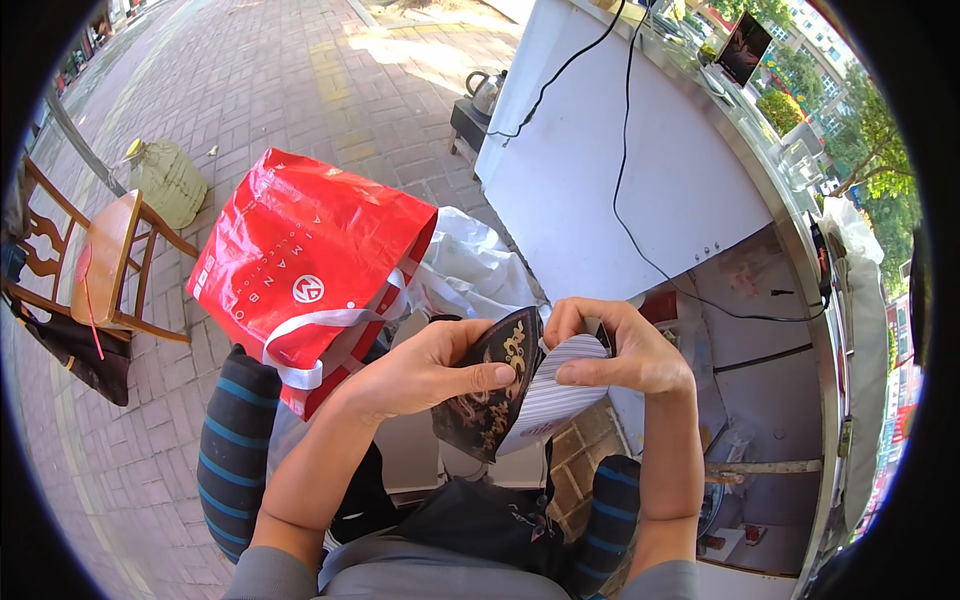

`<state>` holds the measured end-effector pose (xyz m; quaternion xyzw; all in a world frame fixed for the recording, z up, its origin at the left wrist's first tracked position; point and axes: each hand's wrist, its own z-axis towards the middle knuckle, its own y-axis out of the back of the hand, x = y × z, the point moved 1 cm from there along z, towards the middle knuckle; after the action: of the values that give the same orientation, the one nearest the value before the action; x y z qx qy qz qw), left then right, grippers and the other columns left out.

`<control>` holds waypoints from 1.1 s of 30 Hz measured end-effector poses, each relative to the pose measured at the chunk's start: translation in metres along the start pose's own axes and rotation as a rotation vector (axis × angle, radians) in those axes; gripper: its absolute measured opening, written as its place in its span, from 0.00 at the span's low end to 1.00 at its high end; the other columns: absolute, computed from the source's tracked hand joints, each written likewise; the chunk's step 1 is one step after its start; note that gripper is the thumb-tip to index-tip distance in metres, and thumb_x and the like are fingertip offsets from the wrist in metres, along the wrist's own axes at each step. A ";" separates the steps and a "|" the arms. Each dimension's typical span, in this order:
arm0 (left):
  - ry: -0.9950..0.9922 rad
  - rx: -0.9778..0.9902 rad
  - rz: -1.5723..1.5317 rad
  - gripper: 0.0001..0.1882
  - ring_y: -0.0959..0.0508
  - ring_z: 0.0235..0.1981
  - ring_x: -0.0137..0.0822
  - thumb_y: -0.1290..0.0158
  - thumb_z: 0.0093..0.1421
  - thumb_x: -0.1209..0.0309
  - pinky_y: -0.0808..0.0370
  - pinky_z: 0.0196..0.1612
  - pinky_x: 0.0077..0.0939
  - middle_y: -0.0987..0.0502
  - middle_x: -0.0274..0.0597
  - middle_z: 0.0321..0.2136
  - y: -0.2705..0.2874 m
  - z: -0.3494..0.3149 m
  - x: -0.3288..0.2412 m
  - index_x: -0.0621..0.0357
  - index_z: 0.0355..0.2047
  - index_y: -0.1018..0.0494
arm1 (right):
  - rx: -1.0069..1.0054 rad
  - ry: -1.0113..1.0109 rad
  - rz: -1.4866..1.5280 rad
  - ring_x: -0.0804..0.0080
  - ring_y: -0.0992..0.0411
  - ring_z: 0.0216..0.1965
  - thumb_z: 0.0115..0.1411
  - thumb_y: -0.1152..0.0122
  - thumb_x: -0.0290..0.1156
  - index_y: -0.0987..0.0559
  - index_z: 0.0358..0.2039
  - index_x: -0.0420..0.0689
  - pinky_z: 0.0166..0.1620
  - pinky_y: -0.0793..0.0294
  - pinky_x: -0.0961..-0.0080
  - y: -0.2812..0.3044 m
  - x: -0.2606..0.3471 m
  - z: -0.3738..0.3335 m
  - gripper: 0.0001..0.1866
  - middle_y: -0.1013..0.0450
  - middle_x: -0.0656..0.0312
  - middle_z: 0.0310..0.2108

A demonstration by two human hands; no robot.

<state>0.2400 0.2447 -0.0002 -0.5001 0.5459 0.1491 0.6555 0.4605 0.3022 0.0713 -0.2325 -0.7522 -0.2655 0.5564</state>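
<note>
Above my lap, both my hands hold a dark cloth piece with gold patterning (480,420) that meets a grey-and-white striped face (545,400) along a pointed edge. I cannot tell whether these are one folded article or two pieces. My left hand (425,365) grips the dark side, thumb lying across its front and fingers behind. At the upper striped edge, my right hand (635,350) pinches with its thumb in front and its bent fingers at the top. The fingers partly cover the top corner.
A red shopping bag (310,235) with white handles stands at my left, beside white plastic (470,255). Farther left are a wooden chair (105,250) and a pale sack (170,180). A white-panelled counter (620,130) with a hanging black cable (625,170) rises at the right. A kettle (487,92) sits beyond it.
</note>
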 end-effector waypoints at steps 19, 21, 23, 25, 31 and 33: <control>-0.061 0.140 -0.015 0.18 0.27 0.37 0.19 0.43 0.65 0.63 0.28 0.43 0.18 0.23 0.31 0.36 0.002 0.011 0.012 0.67 0.47 0.28 | 0.125 -0.002 -0.077 0.84 0.34 0.35 0.51 0.28 0.31 0.23 0.33 0.40 0.41 0.36 0.82 0.004 -0.005 -0.004 0.13 0.28 0.70 0.30; -0.060 0.139 -0.020 0.18 0.27 0.37 0.19 0.43 0.65 0.63 0.28 0.43 0.18 0.23 0.30 0.36 0.002 0.010 0.012 0.67 0.46 0.28 | 0.119 0.018 -0.032 0.84 0.34 0.35 0.52 0.28 0.31 0.23 0.34 0.40 0.40 0.36 0.82 0.003 -0.006 -0.003 0.13 0.28 0.70 0.29; -0.064 0.160 -0.039 0.18 0.27 0.37 0.19 0.43 0.65 0.63 0.28 0.43 0.18 0.23 0.30 0.36 0.002 0.010 0.011 0.66 0.46 0.27 | 0.112 0.037 -0.022 0.84 0.35 0.35 0.52 0.28 0.31 0.23 0.34 0.40 0.40 0.36 0.82 0.002 -0.008 -0.003 0.13 0.28 0.71 0.29; -0.067 0.179 -0.039 0.18 0.27 0.37 0.18 0.43 0.65 0.63 0.28 0.43 0.17 0.23 0.30 0.35 0.003 0.010 0.010 0.66 0.46 0.27 | 0.105 0.064 -0.044 0.84 0.35 0.35 0.52 0.28 0.31 0.23 0.34 0.40 0.40 0.36 0.82 0.002 -0.008 -0.003 0.14 0.28 0.71 0.30; -0.058 0.197 -0.021 0.17 0.28 0.35 0.17 0.42 0.64 0.63 0.29 0.40 0.16 0.23 0.29 0.34 0.004 0.012 0.013 0.65 0.45 0.26 | 0.137 0.039 -0.049 0.83 0.35 0.36 0.51 0.28 0.29 0.22 0.35 0.40 0.42 0.36 0.82 0.003 -0.005 -0.004 0.13 0.28 0.70 0.31; -0.042 0.189 -0.013 0.17 0.28 0.34 0.17 0.42 0.64 0.63 0.29 0.39 0.16 0.23 0.28 0.34 0.004 0.013 0.014 0.65 0.45 0.26 | 0.146 0.015 -0.024 0.83 0.34 0.37 0.51 0.28 0.29 0.21 0.36 0.39 0.43 0.35 0.81 0.002 -0.004 -0.005 0.13 0.27 0.70 0.32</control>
<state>0.2491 0.2523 -0.0158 -0.4363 0.5402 0.1029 0.7122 0.4667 0.3003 0.0689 -0.1800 -0.7681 -0.2182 0.5744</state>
